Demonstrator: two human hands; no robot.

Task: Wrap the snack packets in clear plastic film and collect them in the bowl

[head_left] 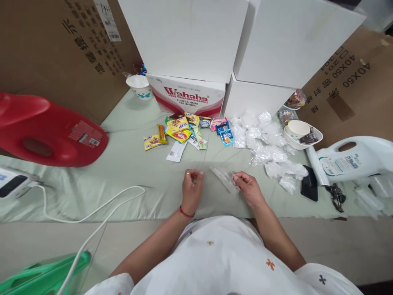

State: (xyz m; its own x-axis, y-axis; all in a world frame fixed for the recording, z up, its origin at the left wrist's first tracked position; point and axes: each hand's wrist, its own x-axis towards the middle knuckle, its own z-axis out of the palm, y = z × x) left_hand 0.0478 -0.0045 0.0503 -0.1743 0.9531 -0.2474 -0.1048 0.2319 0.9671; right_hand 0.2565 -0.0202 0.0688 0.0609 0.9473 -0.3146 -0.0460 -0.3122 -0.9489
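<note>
Pinched in my right hand [248, 187] is a clear plastic bag [223, 177], its long thin body reaching up and left over the cloth. My left hand [192, 187] is curled, thumb against fingers, to the left of the bag and apart from it; whether anything is between its fingertips I cannot make out. Beyond my hands lies a heap of small wrapped snacks [178, 125], with yellow, blue and pink packets. A blue snack packet [226, 137] lies at its right end. Farther right is a pile of crumpled clear plastic packaging [260, 135].
White boxes [190, 37] and a Wahaha carton [190, 96] stand at the back. A red jug [55, 131] and white cable [92, 215] are left. On the right are a white bowl [296, 143], a black phone-like object [309, 184] and a white detergent bottle [353, 159].
</note>
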